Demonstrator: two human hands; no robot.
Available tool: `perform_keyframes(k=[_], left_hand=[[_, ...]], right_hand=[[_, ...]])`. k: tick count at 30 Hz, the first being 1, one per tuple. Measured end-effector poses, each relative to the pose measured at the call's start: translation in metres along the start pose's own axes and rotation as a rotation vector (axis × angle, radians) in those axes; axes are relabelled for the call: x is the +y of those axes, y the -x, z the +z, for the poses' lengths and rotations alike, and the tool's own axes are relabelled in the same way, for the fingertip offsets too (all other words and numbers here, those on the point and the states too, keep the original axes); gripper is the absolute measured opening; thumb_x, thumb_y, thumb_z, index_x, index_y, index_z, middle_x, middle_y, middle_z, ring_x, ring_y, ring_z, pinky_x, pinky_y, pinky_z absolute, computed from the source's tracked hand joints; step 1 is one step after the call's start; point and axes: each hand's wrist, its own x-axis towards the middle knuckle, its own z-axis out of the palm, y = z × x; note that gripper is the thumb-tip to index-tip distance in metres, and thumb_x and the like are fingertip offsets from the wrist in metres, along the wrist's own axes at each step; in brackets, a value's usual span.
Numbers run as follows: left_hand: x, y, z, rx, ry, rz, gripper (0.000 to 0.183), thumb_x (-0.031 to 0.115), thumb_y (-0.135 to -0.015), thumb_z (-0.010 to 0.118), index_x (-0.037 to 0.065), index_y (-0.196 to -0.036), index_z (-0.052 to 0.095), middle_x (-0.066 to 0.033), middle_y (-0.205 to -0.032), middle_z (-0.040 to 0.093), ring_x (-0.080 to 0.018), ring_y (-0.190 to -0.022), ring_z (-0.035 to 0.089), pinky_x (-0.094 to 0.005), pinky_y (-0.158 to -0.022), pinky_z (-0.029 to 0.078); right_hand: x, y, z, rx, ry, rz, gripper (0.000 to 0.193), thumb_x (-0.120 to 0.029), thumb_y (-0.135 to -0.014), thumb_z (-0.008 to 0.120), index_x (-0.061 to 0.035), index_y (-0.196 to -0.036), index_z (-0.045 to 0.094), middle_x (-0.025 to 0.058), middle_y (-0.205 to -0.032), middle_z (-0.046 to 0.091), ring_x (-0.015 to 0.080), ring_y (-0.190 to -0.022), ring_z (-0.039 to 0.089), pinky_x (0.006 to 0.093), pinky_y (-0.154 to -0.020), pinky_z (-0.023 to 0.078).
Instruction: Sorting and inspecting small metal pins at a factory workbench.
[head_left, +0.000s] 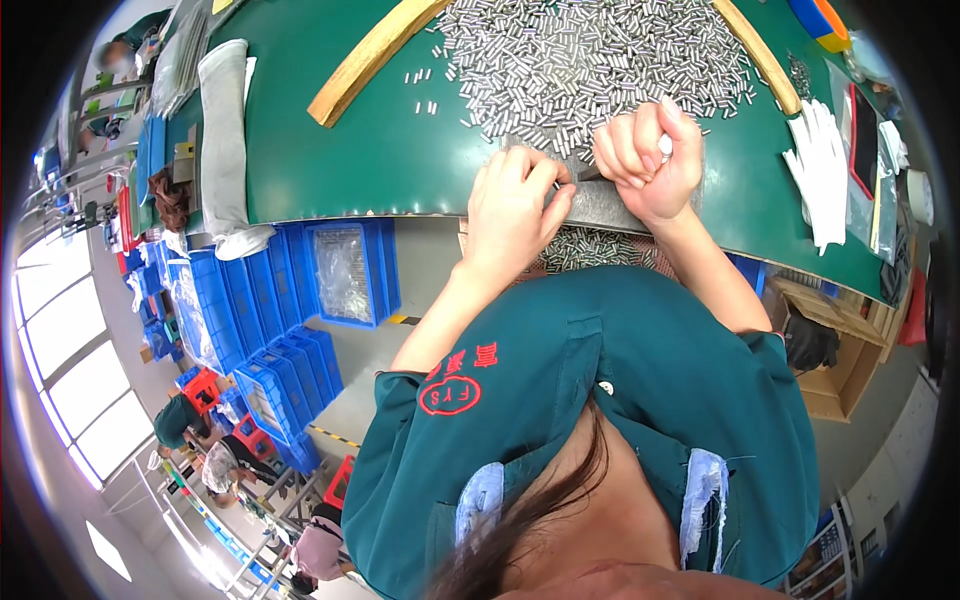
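Note:
A large pile of small silvery metal pins point(580, 60) lies spread over the green tabletop point(290, 160). At the table's near edge, just in front of the pile, is a grey metal plate point(602, 205). My left hand point(512, 205) is over the plate's left side, thumb and fingers pinched around a small metal pin whose dark end barely shows. My right hand point(650, 160) is closed in a fist above the plate's right side. A small white end shows by its thumb and a dark tip points toward my left hand; the rest of what it grips is hidden.
Wooden strips point(375, 62) flank the pile. White gloves point(820, 170) lie at the right, a grey sleeve point(225, 140) at the left. More pins fill a container point(590, 250) below the table edge. Blue crates point(285, 380) stand on the floor at left; an open cardboard box point(825, 365) is at right.

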Motion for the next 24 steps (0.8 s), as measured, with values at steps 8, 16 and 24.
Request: perform_keyframes(k=[8, 16, 24], left_hand=[[-0.005, 0.008, -0.007, 0.084, 0.065, -0.082, 0.020, 0.013, -0.071, 0.068, 0.010, -0.086, 0.057, -0.0035, -0.081, 0.054, -0.0209, -0.076, 0.053, -0.0321, -0.067, 0.041], [-0.007, 0.000, 0.000, 0.023, -0.052, -0.132, 0.014, 0.014, -0.070, 0.069, 0.009, -0.075, 0.056, 0.0006, -0.067, 0.052, -0.0169, -0.061, 0.052, -0.0303, -0.061, 0.041], [0.002, -0.009, 0.002, -0.029, -0.037, -0.049, 0.015, 0.012, -0.070, 0.067, 0.010, -0.081, 0.057, -0.0014, -0.074, 0.054, -0.0178, -0.070, 0.054, -0.0305, -0.063, 0.041]], right_hand=[[0.002, 0.002, -0.004, -0.022, -0.028, 0.004, 0.048, -0.027, -0.094, 0.027, -0.0094, -0.050, 0.032, 0.0011, -0.040, 0.029, 0.0084, -0.035, 0.022, 0.0229, -0.033, 0.020], [0.003, 0.003, -0.003, -0.026, -0.025, 0.019, 0.048, -0.026, -0.094, 0.027, -0.0088, -0.050, 0.032, 0.0012, -0.041, 0.029, 0.0087, -0.035, 0.023, 0.0236, -0.034, 0.021], [0.000, 0.002, -0.003, -0.004, -0.034, -0.001, 0.047, -0.024, -0.094, 0.027, -0.0088, -0.050, 0.032, 0.0013, -0.041, 0.030, 0.0085, -0.036, 0.023, 0.0233, -0.034, 0.022]])
